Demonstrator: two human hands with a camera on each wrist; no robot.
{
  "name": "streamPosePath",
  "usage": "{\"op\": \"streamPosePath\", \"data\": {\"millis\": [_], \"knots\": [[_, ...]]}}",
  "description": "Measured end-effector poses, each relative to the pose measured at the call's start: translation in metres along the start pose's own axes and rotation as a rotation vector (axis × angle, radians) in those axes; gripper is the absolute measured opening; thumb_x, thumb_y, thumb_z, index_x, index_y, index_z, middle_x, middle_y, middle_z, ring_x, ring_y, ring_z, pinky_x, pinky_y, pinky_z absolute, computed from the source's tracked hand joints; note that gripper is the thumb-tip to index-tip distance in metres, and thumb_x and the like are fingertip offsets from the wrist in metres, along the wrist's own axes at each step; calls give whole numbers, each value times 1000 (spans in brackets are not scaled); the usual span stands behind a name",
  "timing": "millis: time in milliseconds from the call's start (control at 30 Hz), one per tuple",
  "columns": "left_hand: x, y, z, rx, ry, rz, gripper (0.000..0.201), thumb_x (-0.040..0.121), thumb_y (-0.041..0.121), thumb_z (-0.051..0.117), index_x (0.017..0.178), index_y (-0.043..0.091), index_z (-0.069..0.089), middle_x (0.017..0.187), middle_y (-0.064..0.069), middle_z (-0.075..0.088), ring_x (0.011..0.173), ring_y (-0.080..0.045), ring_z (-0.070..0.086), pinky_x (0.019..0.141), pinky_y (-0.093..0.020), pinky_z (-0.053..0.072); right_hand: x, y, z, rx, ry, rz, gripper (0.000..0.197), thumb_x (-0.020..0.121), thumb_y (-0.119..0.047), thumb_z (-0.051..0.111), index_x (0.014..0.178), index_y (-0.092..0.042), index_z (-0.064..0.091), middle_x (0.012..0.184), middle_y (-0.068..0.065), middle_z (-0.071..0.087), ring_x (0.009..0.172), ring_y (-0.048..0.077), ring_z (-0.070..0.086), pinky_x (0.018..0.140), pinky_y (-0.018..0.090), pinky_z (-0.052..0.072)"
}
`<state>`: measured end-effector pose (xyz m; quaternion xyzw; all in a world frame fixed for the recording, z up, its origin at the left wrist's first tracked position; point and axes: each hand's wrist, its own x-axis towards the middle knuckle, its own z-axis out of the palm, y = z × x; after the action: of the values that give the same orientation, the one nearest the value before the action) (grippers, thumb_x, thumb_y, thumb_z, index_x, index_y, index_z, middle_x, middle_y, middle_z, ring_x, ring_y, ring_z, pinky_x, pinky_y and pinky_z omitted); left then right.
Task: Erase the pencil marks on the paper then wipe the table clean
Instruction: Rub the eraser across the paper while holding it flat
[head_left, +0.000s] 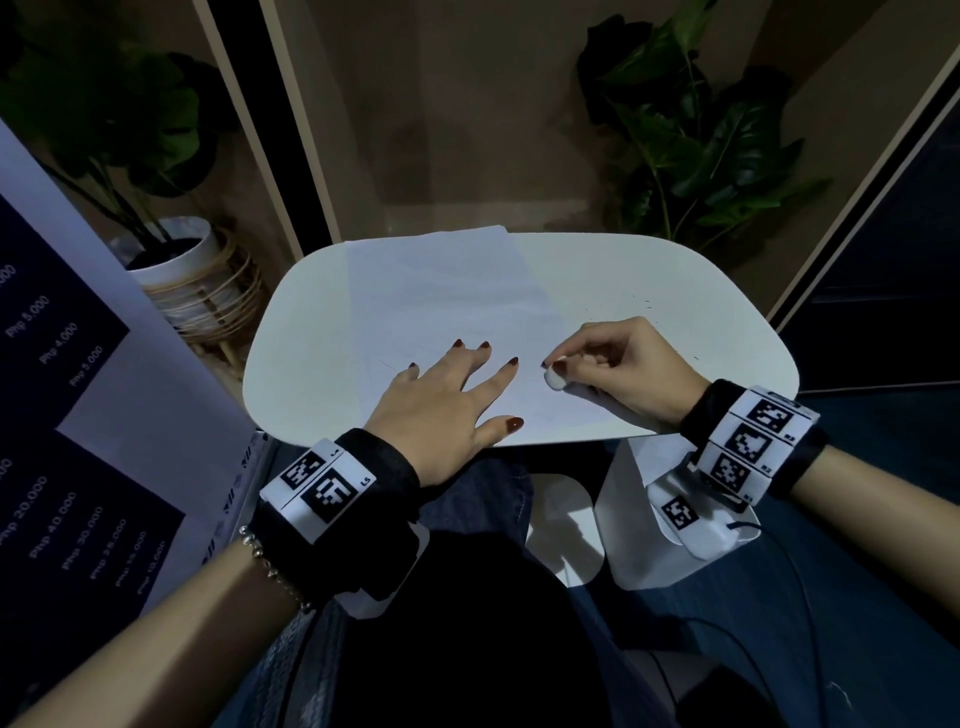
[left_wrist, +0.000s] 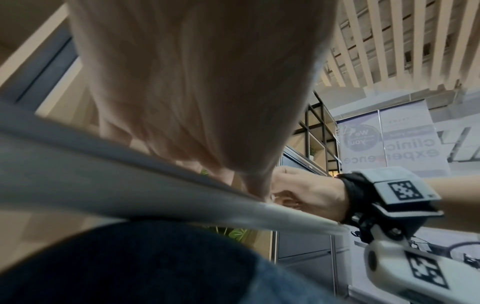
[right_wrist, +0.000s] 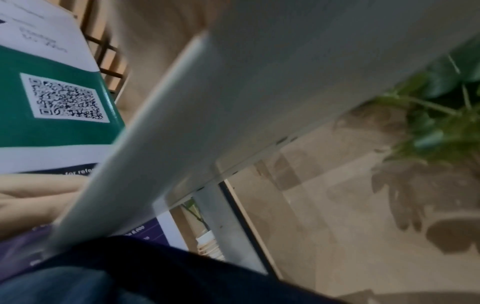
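A white sheet of paper (head_left: 447, 301) lies on the small white table (head_left: 665, 291), reaching past its far edge. My left hand (head_left: 441, 395) lies flat on the paper's near part with fingers spread, holding the sheet down. My right hand (head_left: 608, 364) pinches a small white eraser (head_left: 555, 379) and presses it onto the paper's right near corner. Faint pencil lines show near my left fingertips. In the left wrist view my palm (left_wrist: 197, 86) fills the frame above the table edge (left_wrist: 155, 185), with the right hand (left_wrist: 306, 191) beyond. The right wrist view shows only the table's underside (right_wrist: 259, 102).
Dark eraser crumbs (head_left: 641, 301) dot the table right of the paper. A potted plant in a wicker stand (head_left: 192, 280) stands at the left, another plant (head_left: 691, 130) behind the table. A printed banner (head_left: 67, 415) stands close on my left. My knees are under the table.
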<state>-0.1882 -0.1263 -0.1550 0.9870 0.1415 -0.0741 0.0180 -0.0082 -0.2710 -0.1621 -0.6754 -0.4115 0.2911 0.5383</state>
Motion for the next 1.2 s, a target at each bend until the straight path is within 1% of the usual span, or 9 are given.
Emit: {"op": "streamPosePath", "data": {"millis": [67, 167, 300, 533, 733, 867, 1033, 1133, 1200], "knots": [[0, -1, 0, -4, 5, 0, 65, 98, 60, 20, 156, 37, 0, 164, 4, 0, 151, -17, -2, 118, -47, 21, 1, -3, -7, -67, -96, 21, 12, 85, 11, 65, 89, 5, 75, 66, 12, 56, 61, 17, 45, 67, 21, 46], [1, -1, 0, -7, 9, 4, 66, 98, 61, 20, 156, 37, 1, 164, 4, 2, 151, -17, 0, 117, -47, 22, 1, -6, -12, -115, -209, 28, 15, 84, 12, 67, 87, 1, 77, 71, 30, 51, 67, 26, 40, 66, 23, 43], [0, -1, 0, -7, 4, 6, 65, 98, 61, 20, 156, 38, 0, 164, 5, 0, 151, -16, -1, 118, -47, 21, -1, -3, 2, 113, -2, 21, 10, 90, 6, 65, 95, 13, 70, 78, 35, 63, 65, 25, 52, 61, 23, 48], [-2, -1, -2, 9, -2, 16, 62, 99, 59, 19, 155, 42, 0, 164, 4, 1, 151, -17, 0, 117, -48, 20, 7, 0, 2, 227, 141, 19, 12, 91, 1, 65, 94, 12, 70, 80, 22, 71, 62, 27, 55, 48, 22, 39], [-1, 1, -2, -10, -19, 0, 61, 99, 59, 19, 155, 42, 0, 164, 5, -2, 151, -17, -3, 119, -50, 17, 2, -3, 7, 136, 15, 18, 8, 89, 9, 64, 94, 13, 68, 70, 20, 59, 63, 14, 53, 72, 21, 54], [-2, 1, -3, -10, -25, 0, 61, 99, 59, 20, 155, 42, -1, 164, 7, -2, 151, -16, -4, 119, -49, 16, -1, -10, -2, -26, -99, 34, 13, 82, 19, 61, 88, 13, 71, 70, 29, 57, 58, 10, 49, 65, 16, 50], [-2, 0, -3, -22, -19, -3, 61, 100, 59, 20, 155, 43, -1, 164, 6, -2, 151, -16, -5, 119, -49, 16, -1, -7, -3, -20, -66, 34, 9, 88, 11, 63, 95, 14, 68, 55, -3, 59, 53, 3, 51, 67, 16, 51], [-3, 1, -2, -14, -13, -2, 61, 100, 59, 19, 155, 43, -1, 164, 6, -2, 151, -15, -5, 119, -49, 15, -1, -14, -10, -190, -181, 14, 9, 79, 0, 71, 87, -1, 76, 68, 24, 60, 61, 12, 46, 65, 18, 42], [-3, 1, -2, -17, -14, -4, 61, 100, 59, 19, 155, 43, -1, 164, 6, -2, 151, -15, -4, 119, -48, 15, -1, -15, -11, -163, -178, 34, 9, 79, 1, 71, 87, 1, 76, 65, 27, 55, 59, 13, 45, 63, 15, 43]]}}
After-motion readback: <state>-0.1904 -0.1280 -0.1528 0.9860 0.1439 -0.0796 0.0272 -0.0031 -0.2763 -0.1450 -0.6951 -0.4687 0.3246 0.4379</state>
